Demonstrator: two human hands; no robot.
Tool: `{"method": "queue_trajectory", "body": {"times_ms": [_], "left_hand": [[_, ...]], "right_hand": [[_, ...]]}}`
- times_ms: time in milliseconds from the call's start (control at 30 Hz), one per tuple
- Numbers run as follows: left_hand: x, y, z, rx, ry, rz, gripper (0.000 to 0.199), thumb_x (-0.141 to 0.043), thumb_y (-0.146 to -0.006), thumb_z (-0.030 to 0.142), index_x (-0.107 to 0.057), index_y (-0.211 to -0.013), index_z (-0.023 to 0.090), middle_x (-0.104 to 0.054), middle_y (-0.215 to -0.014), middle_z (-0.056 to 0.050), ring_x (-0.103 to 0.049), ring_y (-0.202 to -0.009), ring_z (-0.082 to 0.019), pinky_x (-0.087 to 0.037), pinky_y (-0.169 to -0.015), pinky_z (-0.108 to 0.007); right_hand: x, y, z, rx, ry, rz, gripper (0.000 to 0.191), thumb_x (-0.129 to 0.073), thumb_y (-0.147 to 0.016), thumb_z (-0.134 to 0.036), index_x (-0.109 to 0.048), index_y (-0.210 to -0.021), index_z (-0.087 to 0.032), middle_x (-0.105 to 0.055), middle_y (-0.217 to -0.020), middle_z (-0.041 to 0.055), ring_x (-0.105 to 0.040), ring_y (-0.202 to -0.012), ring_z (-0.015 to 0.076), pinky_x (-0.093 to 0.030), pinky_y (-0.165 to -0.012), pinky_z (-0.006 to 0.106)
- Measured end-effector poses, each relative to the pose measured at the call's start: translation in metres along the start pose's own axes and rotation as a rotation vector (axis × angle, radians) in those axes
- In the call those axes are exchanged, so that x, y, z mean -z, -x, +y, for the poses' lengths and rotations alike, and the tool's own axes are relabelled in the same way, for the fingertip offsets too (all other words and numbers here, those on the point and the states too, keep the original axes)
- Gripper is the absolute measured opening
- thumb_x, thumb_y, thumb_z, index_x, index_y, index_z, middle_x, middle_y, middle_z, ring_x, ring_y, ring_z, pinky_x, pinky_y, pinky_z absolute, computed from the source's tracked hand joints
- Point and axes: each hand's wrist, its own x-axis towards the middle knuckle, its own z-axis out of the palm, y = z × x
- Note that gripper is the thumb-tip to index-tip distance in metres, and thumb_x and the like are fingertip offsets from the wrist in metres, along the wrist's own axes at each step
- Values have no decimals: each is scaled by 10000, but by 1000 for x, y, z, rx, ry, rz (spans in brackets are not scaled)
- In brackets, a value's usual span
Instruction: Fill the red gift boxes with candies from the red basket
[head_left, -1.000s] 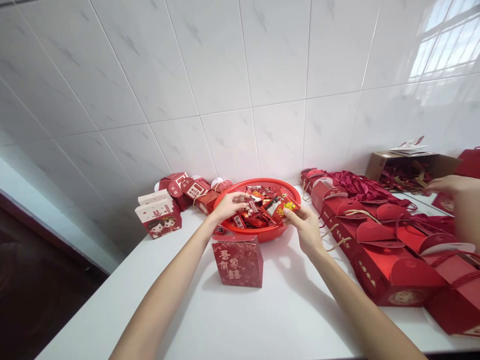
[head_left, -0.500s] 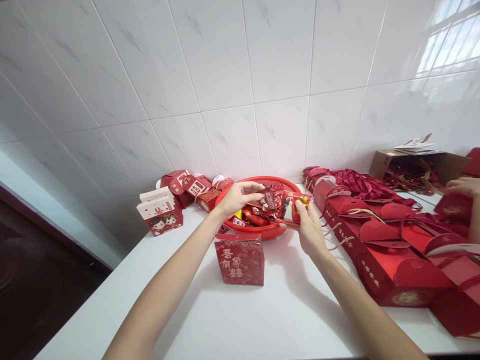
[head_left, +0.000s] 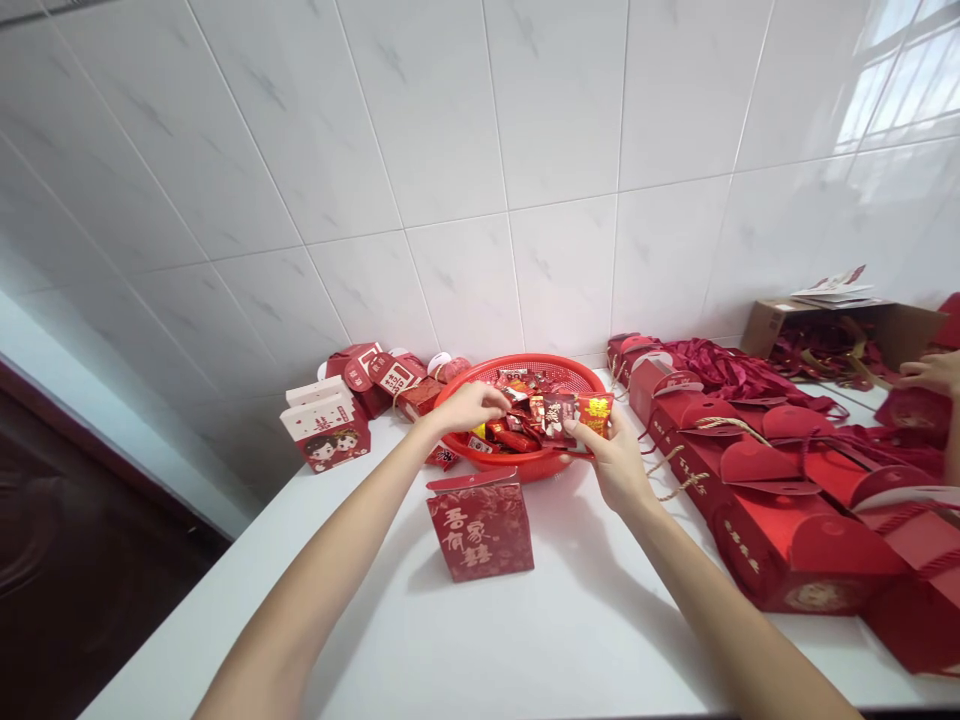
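Note:
A red plastic colander basket (head_left: 581,372) full of wrapped sweets (head_left: 517,438) stands near the wall. My right hand (head_left: 616,462) is over its right rim, thumb and fingers closed on several candy packets (head_left: 559,415), one dark red and one red with gold print. At the basket's left side, my left hand (head_left: 471,405) dips its curled fingers among the sweets; what they hold, if anything, is hidden. In front of the basket a dark red gift box (head_left: 481,530) with white characters stands upright on the white table.
Cartoon-printed boxes (head_left: 330,440) and other small red boxes (head_left: 401,378) stand left of the basket. Red handled boxes (head_left: 810,550) fill the right side. Behind them lie red ribbons (head_left: 720,370) and a cardboard carton (head_left: 765,325). Another person's hand (head_left: 934,372) is at the far right.
The dark red packet that my left hand held is now in my right hand with the others. My left hand has lowered to the sweets. The standing box looks slightly turned.

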Motion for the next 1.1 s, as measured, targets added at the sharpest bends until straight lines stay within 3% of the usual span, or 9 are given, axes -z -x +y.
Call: {"method": "queue_trajectory", "body": {"times_ms": [100,200,467,733,933,1100], "left_hand": [[0,-6,-25,55,-193,-73,166,-712,-641,151,-792,-776,204,-788,-847,-26,-703,-821,-222,-516,-754,-267],[-7,-11,-40,41,-331,-128,360,-671,-631,98,-797,-945,223,-795,-968,-21,-703,-887,-227,-505,-772,-252],[-21,-29,-49,12,-426,-121,697,-597,-613,-7,-691,-1256,247,-705,-1292,-76,-651,-1166,-280,-469,-980,-304],[-22,-24,-47,-13,-405,-113,633,-694,-609,97,-706,-1229,221,-767,-1075,-64,-693,-974,-270,-498,-854,-276],[-29,-34,-29,-134,-363,-31,436,-563,-632,42,-798,-958,212,-774,-984,-47,-669,-941,-235,-476,-861,-277],[-46,-50,-16,-153,-356,-252,262,-594,-708,97,-773,-854,220,-745,-790,-6,-659,-771,-200,-466,-736,-252]], "right_hand": [[2,-2,1,31,-3,20,475,-857,-634,-355,-630,-1022,-199,-752,-927,46,-717,-770,243,-590,-497,307],[4,-5,0,74,-10,67,478,-859,-634,-347,-632,-1027,-197,-747,-927,44,-714,-747,231,-583,-497,298],[6,-6,-1,92,-12,104,484,-861,-622,-362,-627,-1014,-203,-747,-931,40,-708,-751,229,-589,-531,318],[7,-8,-5,110,4,174,449,-850,-618,-341,-611,-974,-212,-738,-854,16,-692,-676,205,-544,-489,285],[9,-10,-4,124,-12,186,494,-858,-604,-323,-615,-1017,-203,-741,-864,16,-694,-680,204,-569,-523,302],[7,-9,-5,104,-6,199,488,-862,-589,-331,-621,-994,-203,-747,-869,26,-696,-687,205,-565,-521,297]]}}
